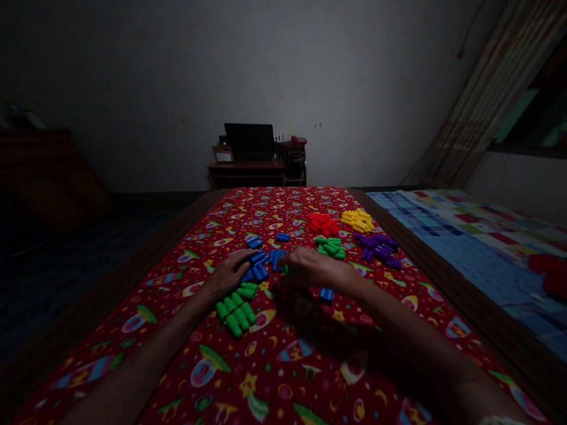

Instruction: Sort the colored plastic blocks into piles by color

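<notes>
My left hand [229, 273] lies beside a loose cluster of blue plastic tube-shaped pieces [258, 257], fingers stretched along its left edge and thumb apart. Just below that hand, green pieces [236, 313] are lined up side by side in rows. My right hand [305, 265] is curled, pointing down, just right of the blue cluster. A bit of a green piece [286, 270] shows beneath its fingertips, which are partly hidden. One blue piece [282, 237] lies beyond the cluster, and a blue group [326, 294] sits under my right wrist.
Toward the right are piles of red pieces [323, 224], yellow pieces [357, 220], green pieces [330, 247] and purple pieces [378, 247]. A red patterned cloth [266, 378] covers the long surface. Further off stands a desk [246, 166] with a monitor [250, 140]. Bedding [478, 236] lies at right.
</notes>
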Tool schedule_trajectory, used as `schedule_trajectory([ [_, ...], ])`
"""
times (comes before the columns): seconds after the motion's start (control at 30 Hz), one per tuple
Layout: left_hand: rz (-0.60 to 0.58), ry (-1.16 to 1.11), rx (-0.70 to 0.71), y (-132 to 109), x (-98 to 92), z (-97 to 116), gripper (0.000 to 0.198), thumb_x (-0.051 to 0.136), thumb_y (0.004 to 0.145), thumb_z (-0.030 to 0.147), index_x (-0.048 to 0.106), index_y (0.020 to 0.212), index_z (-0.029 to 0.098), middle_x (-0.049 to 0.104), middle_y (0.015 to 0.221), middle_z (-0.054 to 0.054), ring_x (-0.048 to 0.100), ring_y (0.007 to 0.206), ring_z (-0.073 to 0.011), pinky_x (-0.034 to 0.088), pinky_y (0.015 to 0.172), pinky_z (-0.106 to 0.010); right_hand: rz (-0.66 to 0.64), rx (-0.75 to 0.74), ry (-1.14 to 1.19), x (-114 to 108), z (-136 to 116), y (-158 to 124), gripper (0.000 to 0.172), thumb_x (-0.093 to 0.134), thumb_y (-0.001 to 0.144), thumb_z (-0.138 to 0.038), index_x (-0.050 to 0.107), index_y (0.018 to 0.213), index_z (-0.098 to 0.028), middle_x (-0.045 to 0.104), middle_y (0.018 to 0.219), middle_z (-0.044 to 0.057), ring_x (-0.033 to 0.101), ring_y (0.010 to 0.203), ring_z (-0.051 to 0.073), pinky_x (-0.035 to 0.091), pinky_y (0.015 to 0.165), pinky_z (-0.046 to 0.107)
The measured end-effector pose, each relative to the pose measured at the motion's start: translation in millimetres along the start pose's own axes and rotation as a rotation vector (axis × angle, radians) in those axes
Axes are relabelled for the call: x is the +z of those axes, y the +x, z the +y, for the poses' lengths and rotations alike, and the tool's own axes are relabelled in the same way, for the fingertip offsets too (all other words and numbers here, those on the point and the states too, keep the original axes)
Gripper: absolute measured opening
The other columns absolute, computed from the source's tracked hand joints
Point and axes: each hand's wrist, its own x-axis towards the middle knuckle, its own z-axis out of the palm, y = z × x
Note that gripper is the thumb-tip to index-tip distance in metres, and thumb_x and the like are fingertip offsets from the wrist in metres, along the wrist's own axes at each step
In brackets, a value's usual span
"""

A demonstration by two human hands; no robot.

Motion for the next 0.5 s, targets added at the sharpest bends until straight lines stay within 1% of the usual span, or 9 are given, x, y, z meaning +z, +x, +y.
schedule_trajectory([
  [0.07, 0.003, 0.006, 0.001, 0, 0.3, -1, 0.052, 0.038, 0.087, 0.043, 0.062, 0.122, 0.014, 0.062, 0.129, -0.013, 0.057, 0.119, -0.0266, 0.044, 0.104, -0.042, 0.016, 0.210, -0.060, -16, 28, -4, 0.022, 0.061, 0.082, -0.018, 0.066, 0.103, -0.013, 0.064, 0.090, 0.007, 0.055, 0.081, 0.015, 0.041, 0.071, 0.024],
  [0.13, 0.005, 0.015, 0.002, 1, 0.5, -2, 0.051, 0.038, 0.087, 0.044, 0.062, 0.122, 0.015, 0.062, 0.129, -0.012, 0.057, 0.119, -0.0265, 0.044, 0.104, -0.042, -0.015, 0.396, -0.108, -30, 56, -12, 0.019, 0.060, 0.081, -0.017, 0.068, 0.098, -0.012, 0.065, 0.088, 0.008, 0.054, 0.078, 0.015, 0.039, 0.067, 0.024],
  [0.2, 0.006, 0.019, 0.006, 1, 0.7, -3, 0.052, 0.038, 0.088, 0.045, 0.063, 0.123, 0.017, 0.062, 0.129, -0.012, 0.057, 0.119, -0.0265, 0.044, 0.104, -0.042, -0.068, 0.523, -0.113, -36, 80, -22, 0.015, 0.060, 0.080, -0.017, 0.069, 0.091, -0.012, 0.065, 0.083, 0.007, 0.053, 0.073, 0.014, 0.036, 0.063, 0.023],
  [0.23, 0.007, 0.019, 0.007, 1, 0.8, -3, 0.052, 0.038, 0.087, 0.046, 0.063, 0.123, 0.017, 0.062, 0.129, -0.012, 0.057, 0.119, -0.0266, 0.044, 0.104, -0.042, -0.103, 0.551, -0.099, -38, 90, -25, 0.014, 0.060, 0.079, -0.017, 0.069, 0.088, -0.012, 0.065, 0.081, 0.006, 0.052, 0.070, 0.013, 0.035, 0.061, 0.022],
  [0.3, 0.006, 0.019, 0.005, 1, 0.9, -3, 0.052, 0.038, 0.088, 0.046, 0.063, 0.123, 0.017, 0.063, 0.129, -0.011, 0.057, 0.120, -0.0264, 0.044, 0.104, -0.042, -0.162, 0.550, -0.051, -37, 103, -31, 0.012, 0.060, 0.079, -0.017, 0.070, 0.085, -0.013, 0.065, 0.077, 0.003, 0.052, 0.067, 0.012, 0.033, 0.059, 0.021],
  [0.37, 0.006, 0.019, 0.000, 1, 0.9, -3, 0.052, 0.038, 0.088, 0.045, 0.062, 0.123, 0.017, 0.062, 0.129, -0.011, 0.057, 0.120, -0.0259, 0.043, 0.105, -0.041, -0.171, 0.521, 0.012, -37, 110, -35, 0.014, 0.058, 0.080, -0.019, 0.070, 0.084, -0.013, 0.065, 0.076, 0.001, 0.052, 0.066, 0.011, 0.033, 0.058, 0.020],
  [0.43, 0.002, 0.023, -0.002, 0, 0.7, -3, 0.052, 0.037, 0.088, 0.044, 0.062, 0.123, 0.016, 0.062, 0.130, -0.011, 0.057, 0.120, -0.0255, 0.043, 0.105, -0.040, -0.108, 0.517, 0.053, -40, 110, -36, 0.018, 0.056, 0.082, -0.021, 0.071, 0.086, -0.012, 0.066, 0.075, 0.002, 0.052, 0.065, 0.012, 0.034, 0.059, 0.021],
  [0.5, 0.001, 0.027, -0.002, 0, 0.4, -2, 0.052, 0.037, 0.088, 0.045, 0.062, 0.123, 0.016, 0.062, 0.130, -0.012, 0.057, 0.120, -0.0258, 0.043, 0.105, -0.040, 0.005, 0.530, 0.055, -45, 105, -35, 0.019, 0.055, 0.084, -0.021, 0.071, 0.086, -0.011, 0.067, 0.075, 0.004, 0.052, 0.065, 0.013, 0.035, 0.060, 0.022],
])
